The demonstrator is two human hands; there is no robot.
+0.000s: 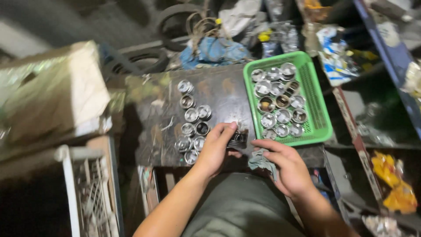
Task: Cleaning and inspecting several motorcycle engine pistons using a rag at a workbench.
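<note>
Both hands forward, bare forearms; left (215, 149) fingers curled, right (287, 169) loosely closed

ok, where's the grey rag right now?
In the head view, the grey rag is under the fingers of the right hand at the near edge of the dark worktop, just below the green basket.

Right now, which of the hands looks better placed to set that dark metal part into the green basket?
Probably the left hand: it already grips the dark metal part. The right hand is nearer the green basket but holds a grey rag.
</note>
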